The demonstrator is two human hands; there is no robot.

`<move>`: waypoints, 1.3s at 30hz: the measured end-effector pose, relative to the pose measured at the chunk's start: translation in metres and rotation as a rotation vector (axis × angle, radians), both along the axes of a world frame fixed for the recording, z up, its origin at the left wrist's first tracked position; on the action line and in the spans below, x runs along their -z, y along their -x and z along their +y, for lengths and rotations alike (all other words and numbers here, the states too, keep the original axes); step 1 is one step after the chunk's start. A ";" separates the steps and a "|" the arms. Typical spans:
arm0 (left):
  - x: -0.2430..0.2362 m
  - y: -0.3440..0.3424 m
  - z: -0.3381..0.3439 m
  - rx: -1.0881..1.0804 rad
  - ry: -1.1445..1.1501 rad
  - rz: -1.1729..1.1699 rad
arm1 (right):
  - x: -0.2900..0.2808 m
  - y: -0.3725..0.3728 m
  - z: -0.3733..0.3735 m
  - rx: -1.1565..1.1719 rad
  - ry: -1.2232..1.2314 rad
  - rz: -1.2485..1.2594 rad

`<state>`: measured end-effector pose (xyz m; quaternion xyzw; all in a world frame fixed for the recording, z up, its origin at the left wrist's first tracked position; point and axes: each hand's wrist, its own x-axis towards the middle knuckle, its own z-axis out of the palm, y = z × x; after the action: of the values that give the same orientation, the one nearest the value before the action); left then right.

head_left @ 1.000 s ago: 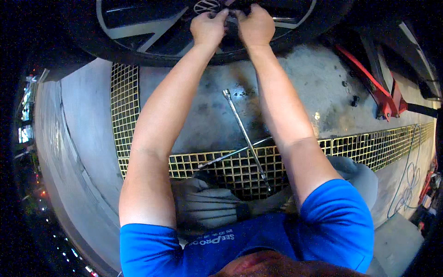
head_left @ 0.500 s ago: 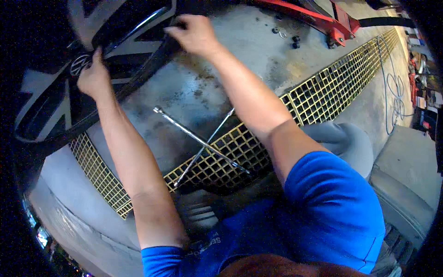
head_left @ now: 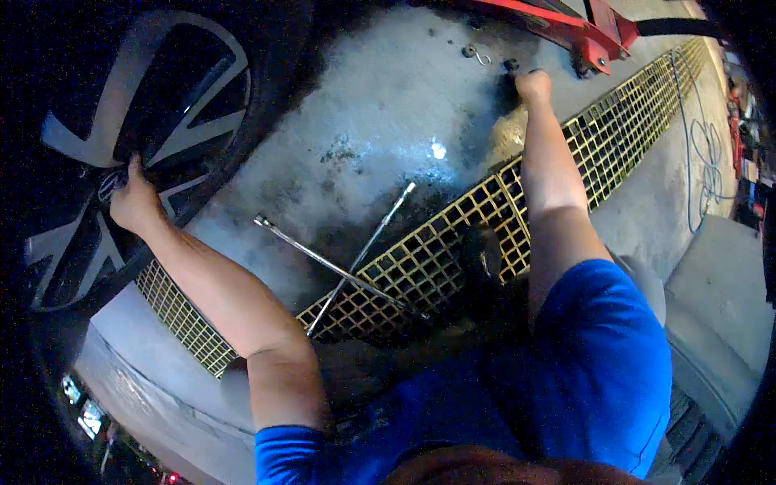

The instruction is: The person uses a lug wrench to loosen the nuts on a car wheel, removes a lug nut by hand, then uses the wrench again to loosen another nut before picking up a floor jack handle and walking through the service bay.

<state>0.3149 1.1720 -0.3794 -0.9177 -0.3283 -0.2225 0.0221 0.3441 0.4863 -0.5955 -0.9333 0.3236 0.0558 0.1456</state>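
Note:
A car wheel with grey spokes and a dark tyre fills the upper left. At its hub, my left hand grips the wheel, the finger or thumb pointing up over the centre cap. My right arm is stretched far forward. On the floor below the red jack, my right hand is beside a small dark piece; its fingers are hidden from view. Another small dark piece and a pale S-shaped hook are close by. Between my arms lies a chrome four-way lug wrench.
A red floor jack with a dark handle stands at the upper right. Yellow floor grating runs diagonally under the wrench. A thin hose or cable lies coiled at the right. Stained concrete lies between wheel and jack.
My right hand has left the wheel's edge and reached right to the small dark pieces on the floor. My left hand stays at the hub. The view has shifted a little.

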 end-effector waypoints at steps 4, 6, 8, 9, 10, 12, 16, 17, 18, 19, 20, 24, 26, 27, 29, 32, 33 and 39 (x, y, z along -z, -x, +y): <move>0.015 -0.012 -0.034 0.073 0.011 -0.103 | 0.054 -0.023 -0.133 -0.198 0.484 -0.059; -0.007 0.007 -0.059 -0.060 -0.045 -0.111 | 0.078 -0.003 -0.140 -0.277 0.336 -0.125; -0.048 0.024 -0.094 0.147 0.184 -0.267 | 0.078 0.011 -0.029 -0.212 0.326 -0.140; -0.042 0.013 -0.082 0.104 0.146 -0.302 | 0.064 -0.009 -0.018 -0.163 0.145 -0.296; -0.038 0.005 -0.095 0.230 0.349 -0.519 | 0.052 -0.024 -0.035 -0.095 -0.008 -0.445; 0.006 0.043 -0.070 0.125 0.503 -0.335 | -0.025 -0.003 0.162 -0.267 -0.675 -0.411; 0.055 0.058 -0.134 0.210 1.905 -0.263 | -0.132 0.030 0.356 -0.731 -0.973 -0.558; 0.056 0.064 -0.132 0.289 1.992 -0.362 | -0.156 0.047 0.397 -0.796 -1.020 -0.549; 0.056 0.066 -0.132 0.382 2.085 -0.457 | -0.162 0.050 0.425 -0.897 -1.059 -0.668; 0.056 0.068 -0.119 0.381 2.014 -0.515 | -0.176 0.057 0.449 -0.914 -1.017 -0.754; 0.052 0.069 -0.109 0.383 2.028 -0.622 | -0.175 0.050 0.465 -0.986 -0.890 -0.808; 0.031 0.067 -0.060 0.300 1.877 -0.703 | -0.181 0.053 0.504 -1.129 -0.735 -0.915; 0.027 0.065 -0.046 0.374 1.871 -0.714 | -0.185 0.058 0.520 -1.171 -0.655 -0.954; 0.026 0.063 -0.044 0.371 1.880 -0.722 | -0.188 0.057 0.529 -1.136 -0.583 -1.007; 0.024 0.049 -0.043 0.286 1.904 -0.952 | -0.191 0.050 0.543 -1.102 -0.466 -1.040; 0.028 0.036 -0.037 0.212 2.047 -1.106 | -0.193 0.038 0.555 -1.123 -0.341 -0.986; 0.031 0.035 -0.034 0.215 2.042 -1.096 | -0.193 0.037 0.558 -1.132 -0.338 -0.991; 0.023 0.034 -0.045 0.042 2.256 -1.103 | -0.191 0.026 0.553 -1.150 -0.086 -0.970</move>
<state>0.2813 1.1265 -0.4024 -0.2155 -0.2863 -0.1722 -0.9176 0.3186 1.0393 -0.4045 -0.8685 -0.3176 -0.2816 0.2562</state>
